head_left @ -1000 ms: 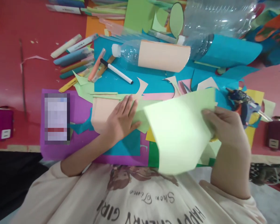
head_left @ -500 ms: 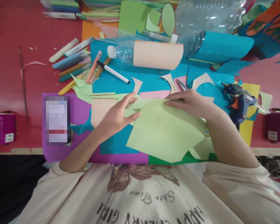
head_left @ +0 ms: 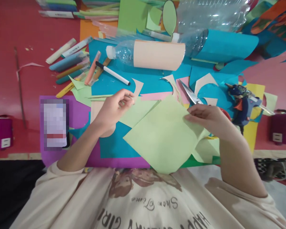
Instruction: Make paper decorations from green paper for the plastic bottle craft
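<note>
Right hand (head_left: 210,118) is pinching the pale-green sheet (head_left: 163,136), likely light, crease-prone, best edge-held; left hand (head_left: 116,104) is hanging left of the sheet's top corner, fingers (head_left: 127,95) curled, grasp unclear.

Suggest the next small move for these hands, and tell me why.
I'd likely bring the left hand onto the left corner of the near sheet. The right hand seems to pinch its right edge, while the left hand, fingers curled, is clear of it. The near sheet also overlaps another green sheet, so a second hold might steady it.
</note>
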### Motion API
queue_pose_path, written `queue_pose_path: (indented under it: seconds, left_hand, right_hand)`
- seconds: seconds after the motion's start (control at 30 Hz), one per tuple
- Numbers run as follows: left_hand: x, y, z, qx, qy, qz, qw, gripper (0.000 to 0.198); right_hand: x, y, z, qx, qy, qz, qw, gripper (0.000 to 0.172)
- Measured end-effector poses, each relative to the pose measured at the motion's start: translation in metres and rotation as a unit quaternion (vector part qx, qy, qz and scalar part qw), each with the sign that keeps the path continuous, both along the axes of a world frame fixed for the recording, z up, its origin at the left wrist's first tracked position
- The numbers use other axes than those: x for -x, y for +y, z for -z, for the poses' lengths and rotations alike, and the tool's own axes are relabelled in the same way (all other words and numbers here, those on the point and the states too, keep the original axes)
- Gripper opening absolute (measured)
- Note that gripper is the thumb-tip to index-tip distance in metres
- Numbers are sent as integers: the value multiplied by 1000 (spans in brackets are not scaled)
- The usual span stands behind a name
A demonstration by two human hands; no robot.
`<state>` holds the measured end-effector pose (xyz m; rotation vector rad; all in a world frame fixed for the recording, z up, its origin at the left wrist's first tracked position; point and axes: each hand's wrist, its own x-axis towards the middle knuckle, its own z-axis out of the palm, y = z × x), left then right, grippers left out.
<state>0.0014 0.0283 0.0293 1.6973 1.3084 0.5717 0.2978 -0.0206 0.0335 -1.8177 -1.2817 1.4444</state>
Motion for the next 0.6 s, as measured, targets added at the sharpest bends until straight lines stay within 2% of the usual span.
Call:
queue_pose_path:
  seconds: [0.1,0.17,0.3,0.4,0.5,0.6]
  left_hand:
    - [-6,0,-2,-28,-11,-11,999,30]
    - [-6,1,-1,-74,-14,-43,996,33]
    - [-2,4,6,-161,-26,-71,984,38]
    - [0,1,6,-239,42,-76,967,40]
    - [-4,-7,4,-293,88,-26,952,39]
    - [-12,-17,6,-302,98,122,941,35]
  right_hand:
    - [0,-8,5,-71,44,158,984,27]
    - [1,-12,9,-90,67,222,969,29]
    - [7,-28,14,-54,73,231,969,27]
    - [16,-45,19,-68,58,244,966,24]
    - [28,-58,24,-85,60,255,961,19]
    - [37,-65,29,-94,43,226,969,16]
